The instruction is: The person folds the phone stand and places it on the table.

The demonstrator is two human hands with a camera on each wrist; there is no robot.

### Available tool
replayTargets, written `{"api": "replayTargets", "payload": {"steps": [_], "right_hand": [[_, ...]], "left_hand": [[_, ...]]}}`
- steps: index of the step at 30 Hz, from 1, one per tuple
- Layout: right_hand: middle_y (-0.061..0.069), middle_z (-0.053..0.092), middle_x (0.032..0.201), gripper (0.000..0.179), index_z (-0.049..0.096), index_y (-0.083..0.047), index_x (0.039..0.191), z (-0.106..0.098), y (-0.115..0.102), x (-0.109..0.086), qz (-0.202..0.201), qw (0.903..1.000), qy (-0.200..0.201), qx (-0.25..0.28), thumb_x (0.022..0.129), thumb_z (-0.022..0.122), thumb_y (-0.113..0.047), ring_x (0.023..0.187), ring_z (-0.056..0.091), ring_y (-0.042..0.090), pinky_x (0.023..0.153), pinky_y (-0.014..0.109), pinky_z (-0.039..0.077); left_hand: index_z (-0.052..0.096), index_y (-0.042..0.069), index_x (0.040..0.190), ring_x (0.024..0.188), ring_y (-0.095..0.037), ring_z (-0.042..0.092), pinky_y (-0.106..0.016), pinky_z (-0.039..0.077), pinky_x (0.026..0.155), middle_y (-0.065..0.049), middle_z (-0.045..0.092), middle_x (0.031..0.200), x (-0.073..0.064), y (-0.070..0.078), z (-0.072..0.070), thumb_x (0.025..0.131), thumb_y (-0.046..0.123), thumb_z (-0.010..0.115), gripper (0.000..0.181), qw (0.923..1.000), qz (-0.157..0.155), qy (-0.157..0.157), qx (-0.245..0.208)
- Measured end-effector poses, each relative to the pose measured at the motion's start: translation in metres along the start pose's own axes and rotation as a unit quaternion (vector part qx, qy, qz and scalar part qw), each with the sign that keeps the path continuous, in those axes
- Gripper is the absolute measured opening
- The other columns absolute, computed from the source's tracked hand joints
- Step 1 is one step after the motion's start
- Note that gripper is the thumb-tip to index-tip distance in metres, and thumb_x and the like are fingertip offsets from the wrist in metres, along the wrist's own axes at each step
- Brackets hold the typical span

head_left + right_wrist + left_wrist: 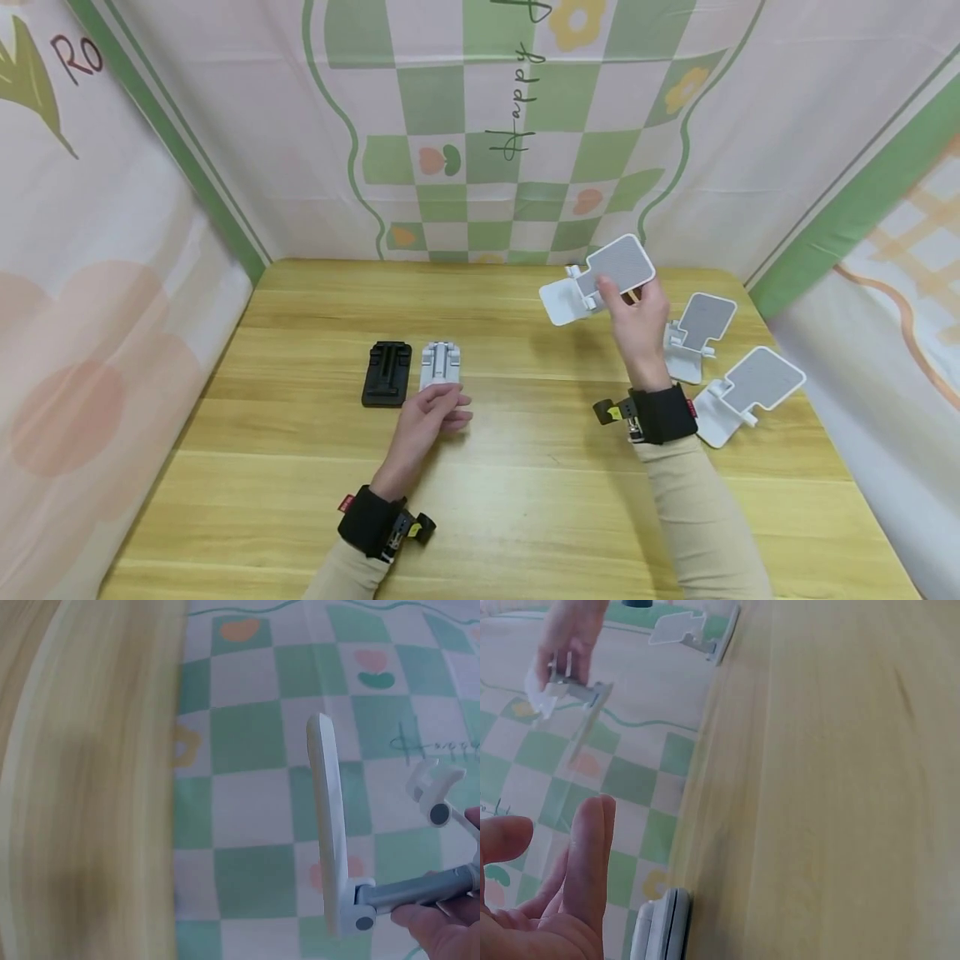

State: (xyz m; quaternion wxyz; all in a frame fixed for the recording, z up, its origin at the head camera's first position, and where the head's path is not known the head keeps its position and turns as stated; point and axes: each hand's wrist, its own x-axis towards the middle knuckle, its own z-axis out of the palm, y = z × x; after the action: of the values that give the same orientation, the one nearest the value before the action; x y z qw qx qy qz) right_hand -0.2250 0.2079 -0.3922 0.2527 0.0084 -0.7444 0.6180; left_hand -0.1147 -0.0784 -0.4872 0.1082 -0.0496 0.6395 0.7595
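My right hand (641, 329) grips a white phone stand (624, 260) with a grey pad, thumb on the pad's face. The stand is unfolded and held up above the far right part of the table; its base plate and grey arm (420, 891) show in the right wrist view. Fingers loosely extended, my left hand (426, 418) hovers at the near end of a folded white phone stand (441, 360), partly covering it, and holds nothing. Left of that lies a folded black phone stand (387, 373).
Two more unfolded white phone stands, one farther back (707, 320) and one nearer (763, 379), stand at the right side of the wooden table (300, 467), by the right forearm. A patterned cloth (525, 200) hangs behind the table's far edge.
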Motion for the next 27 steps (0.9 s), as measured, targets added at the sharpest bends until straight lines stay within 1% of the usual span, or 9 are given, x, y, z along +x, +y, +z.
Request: {"api": "replayTargets", "payload": {"steps": [2,5,8,12,14,16,20,24,27], "right_hand": [[0.008,0.060,0.114,0.045,0.056,-0.004,0.125,0.002,-0.006,-0.004,-0.017,0.9997,-0.019,-0.005,0.085,0.069,-0.019,0.102,0.056,0.016,0.087,0.023,0.051],[0.005,0.061,0.109,0.044,0.057,-0.004,0.123,0.005,-0.013,-0.009,-0.045,0.9974,-0.054,-0.017,0.084,0.070,-0.021,0.093,0.058,0.015,0.074,0.017,0.051],[0.004,0.062,0.106,0.043,0.058,-0.004,0.122,0.007,-0.018,-0.014,-0.068,0.9933,-0.091,-0.022,0.084,0.070,-0.020,0.088,0.059,0.014,0.067,0.015,0.049],[0.004,0.063,0.107,0.044,0.057,-0.001,0.123,0.010,-0.023,-0.020,-0.089,0.9863,-0.139,-0.007,0.084,0.070,-0.015,0.089,0.061,0.014,0.071,0.016,0.051],[0.005,0.064,0.108,0.044,0.056,0.000,0.124,0.011,-0.025,-0.023,-0.097,0.9809,-0.169,0.002,0.083,0.070,-0.011,0.091,0.061,0.014,0.074,0.017,0.052],[0.006,0.065,0.108,0.046,0.055,0.000,0.126,0.012,-0.027,-0.026,-0.105,0.9735,-0.203,0.009,0.083,0.069,-0.007,0.092,0.062,0.014,0.077,0.018,0.052],[0.012,0.065,0.106,0.045,0.056,0.004,0.124,0.012,-0.028,-0.031,-0.119,0.9526,-0.280,0.015,0.081,0.069,0.001,0.090,0.063,0.015,0.077,0.021,0.053],[0.015,0.066,0.102,0.039,0.059,0.005,0.117,0.014,-0.032,-0.036,-0.107,0.9303,-0.351,0.003,0.080,0.069,0.002,0.088,0.063,0.014,0.077,0.022,0.054],[0.017,0.067,0.101,0.033,0.061,0.006,0.113,0.017,-0.040,-0.040,-0.106,0.9112,-0.398,-0.005,0.080,0.068,0.004,0.088,0.062,0.014,0.077,0.024,0.054]], "left_hand": [[0.052,-0.004,0.128,0.093,-0.027,0.066,-0.040,0.054,0.085,-0.024,0.063,0.115,0.001,0.001,0.002,0.090,0.035,0.062,0.055,1.0000,0.003,-0.001,-0.002],[0.051,-0.002,0.129,0.093,-0.025,0.066,-0.037,0.055,0.084,-0.026,0.061,0.118,0.002,0.002,0.005,0.089,0.035,0.062,0.056,0.9999,0.005,-0.004,-0.011],[0.048,-0.003,0.131,0.095,-0.026,0.065,-0.035,0.055,0.084,-0.028,0.058,0.121,0.004,0.003,0.006,0.090,0.034,0.061,0.057,0.9996,0.004,-0.009,-0.025],[0.045,-0.002,0.134,0.097,-0.025,0.065,-0.034,0.054,0.085,-0.026,0.059,0.122,0.005,0.004,0.008,0.091,0.036,0.060,0.059,0.9995,0.002,-0.013,-0.027],[0.046,0.001,0.133,0.097,-0.024,0.065,-0.034,0.054,0.085,-0.023,0.060,0.122,0.006,0.005,0.010,0.091,0.037,0.060,0.057,0.9996,-0.002,-0.012,-0.025],[0.047,0.004,0.132,0.098,-0.024,0.064,-0.035,0.053,0.087,-0.021,0.060,0.122,0.006,0.006,0.011,0.090,0.039,0.060,0.056,0.9995,-0.005,-0.012,-0.027],[0.046,0.005,0.133,0.103,-0.030,0.062,-0.042,0.051,0.091,-0.021,0.059,0.124,0.006,0.008,0.013,0.089,0.043,0.059,0.059,0.9990,-0.003,-0.024,-0.037],[0.045,0.005,0.135,0.107,-0.036,0.059,-0.047,0.049,0.092,-0.023,0.058,0.125,0.006,0.009,0.017,0.089,0.046,0.058,0.062,0.9982,0.006,-0.047,-0.037],[0.045,0.006,0.136,0.104,-0.033,0.061,-0.049,0.049,0.091,-0.021,0.059,0.123,0.006,0.008,0.019,0.090,0.046,0.057,0.061,0.9977,0.015,-0.062,-0.020]]}}
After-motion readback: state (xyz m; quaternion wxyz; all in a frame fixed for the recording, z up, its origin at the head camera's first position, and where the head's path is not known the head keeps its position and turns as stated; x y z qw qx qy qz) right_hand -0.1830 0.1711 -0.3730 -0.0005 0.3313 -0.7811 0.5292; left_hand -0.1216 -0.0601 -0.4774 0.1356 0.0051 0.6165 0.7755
